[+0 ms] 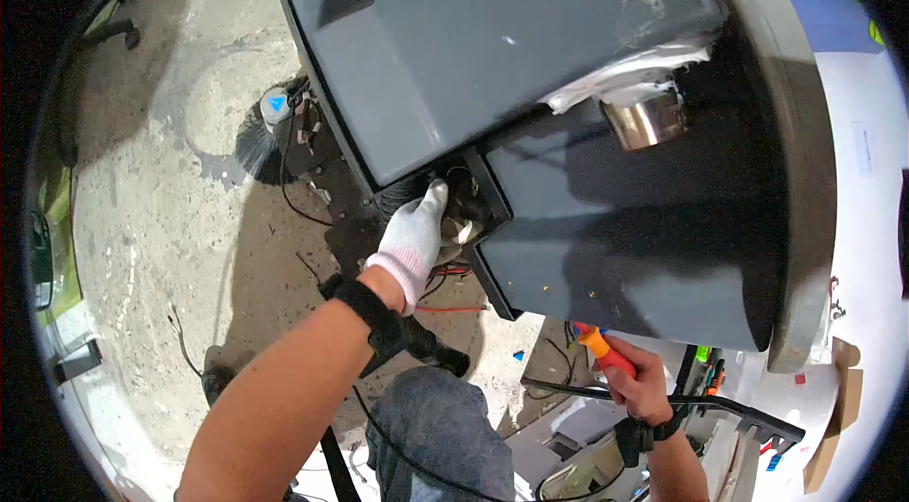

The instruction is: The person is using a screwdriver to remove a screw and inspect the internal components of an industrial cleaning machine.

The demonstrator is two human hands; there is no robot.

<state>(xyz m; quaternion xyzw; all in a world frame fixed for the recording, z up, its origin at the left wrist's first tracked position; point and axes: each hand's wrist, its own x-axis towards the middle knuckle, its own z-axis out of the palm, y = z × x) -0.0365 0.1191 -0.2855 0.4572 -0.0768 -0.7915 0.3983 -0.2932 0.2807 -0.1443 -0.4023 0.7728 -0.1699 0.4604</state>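
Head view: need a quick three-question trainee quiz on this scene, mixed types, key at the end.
1. Which hand wears a white glove? A) right; B) left; C) neither
2. True or false: the right hand is empty.
3. Fill in: in the picture, the round brush with black bristles is to the ___ of the big grey housing.

Key:
1. B, the left hand.
2. False; it holds an orange-and-red handle.
3. left
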